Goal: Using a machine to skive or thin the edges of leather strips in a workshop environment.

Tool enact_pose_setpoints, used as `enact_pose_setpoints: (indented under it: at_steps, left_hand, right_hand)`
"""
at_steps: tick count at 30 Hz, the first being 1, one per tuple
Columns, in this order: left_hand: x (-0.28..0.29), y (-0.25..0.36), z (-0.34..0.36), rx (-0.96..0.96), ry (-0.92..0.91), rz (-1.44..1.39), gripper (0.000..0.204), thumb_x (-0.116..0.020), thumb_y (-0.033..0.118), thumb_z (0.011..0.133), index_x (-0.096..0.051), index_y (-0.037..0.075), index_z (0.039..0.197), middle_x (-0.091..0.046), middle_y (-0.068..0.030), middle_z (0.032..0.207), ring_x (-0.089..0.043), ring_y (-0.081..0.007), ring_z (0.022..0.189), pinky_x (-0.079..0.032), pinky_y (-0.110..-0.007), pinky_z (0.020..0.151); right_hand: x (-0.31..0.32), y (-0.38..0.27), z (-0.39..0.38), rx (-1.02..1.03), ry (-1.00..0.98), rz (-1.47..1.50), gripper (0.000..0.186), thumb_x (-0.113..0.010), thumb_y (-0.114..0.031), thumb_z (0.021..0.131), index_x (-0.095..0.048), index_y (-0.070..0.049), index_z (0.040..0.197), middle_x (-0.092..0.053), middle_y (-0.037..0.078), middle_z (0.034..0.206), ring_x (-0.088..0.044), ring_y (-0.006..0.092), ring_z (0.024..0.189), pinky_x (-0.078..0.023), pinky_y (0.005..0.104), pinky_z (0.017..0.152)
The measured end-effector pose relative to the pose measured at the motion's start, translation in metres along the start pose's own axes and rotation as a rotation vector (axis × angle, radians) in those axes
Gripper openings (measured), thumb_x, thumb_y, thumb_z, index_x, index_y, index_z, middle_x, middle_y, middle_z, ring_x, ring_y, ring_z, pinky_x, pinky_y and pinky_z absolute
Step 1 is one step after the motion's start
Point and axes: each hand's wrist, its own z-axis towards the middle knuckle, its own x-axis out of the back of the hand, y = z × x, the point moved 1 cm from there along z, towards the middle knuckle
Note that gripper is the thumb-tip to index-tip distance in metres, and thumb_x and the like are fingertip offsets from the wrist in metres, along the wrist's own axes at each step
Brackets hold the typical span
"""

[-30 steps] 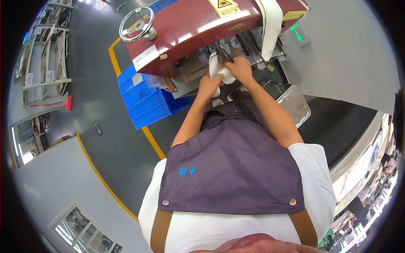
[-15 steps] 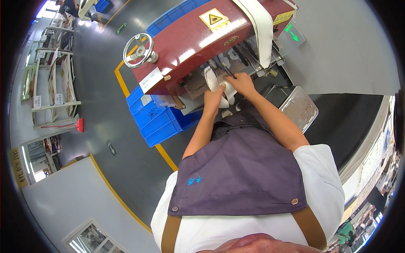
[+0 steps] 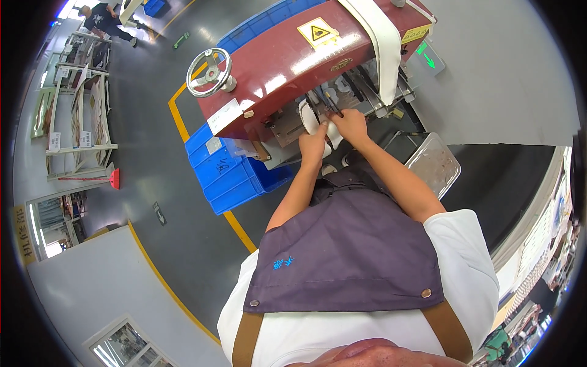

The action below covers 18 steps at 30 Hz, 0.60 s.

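Both my hands are at the front opening of a dark red machine (image 3: pixel 269 67). My left hand (image 3: pixel 313 145) is closed on a white strip-like piece (image 3: pixel 308 116) with a notched edge, its thumb pressed on top. Close beside it, my right hand (image 3: pixel 351 127) is closed round the near end of a thin dark tool (image 3: pixel 333 105), whose kind I cannot make out. More white material (image 3: pixel 333 136) shows between the hands. A metal plate (image 3: pixel 286 126) lies under the machine's body, just beyond my left hand.
A chrome handwheel (image 3: pixel 209 73) sits on the machine's left end. Blue crates (image 3: pixel 229 168) stand on the floor to the left. A metal tray (image 3: pixel 435 162) is at the right. A white belt-like band (image 3: pixel 385 55) hangs over the machine. Another person (image 3: pixel 103 19) stands far left.
My hands have come closer together over the white piece, and its notched end now points more upright. The view has shifted slightly. The far person shows more fully.
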Motion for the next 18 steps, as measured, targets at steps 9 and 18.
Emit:
enact_pose_setpoints:
  at_steps: [9,18]
  left_hand:
    - [-0.006,0.0,0.001,-0.067,0.123,-0.126,0.029,-0.068,0.023,0.079,-0.066,-0.005,0.085,-0.065,-0.0079,0.075,-0.057,-0.0131,0.065,-0.045,-0.029,0.06]
    - [-0.002,-0.007,0.005,-0.054,0.071,-0.183,0.034,-0.07,0.023,0.078,-0.065,-0.005,0.097,-0.065,-0.0092,0.092,-0.059,-0.0152,0.08,-0.046,-0.029,0.071]
  right_hand:
    - [0.005,-0.001,0.001,-0.047,-0.08,-0.007,0.052,-0.061,-0.05,0.076,-0.066,0.002,0.074,-0.06,0.024,0.068,-0.062,0.0401,0.069,-0.048,0.0448,0.064]
    - [0.015,-0.004,-0.007,-0.062,-0.16,0.042,0.05,-0.058,-0.046,0.079,-0.064,0.003,0.07,-0.06,0.025,0.07,-0.061,0.0419,0.071,-0.048,0.0465,0.065]
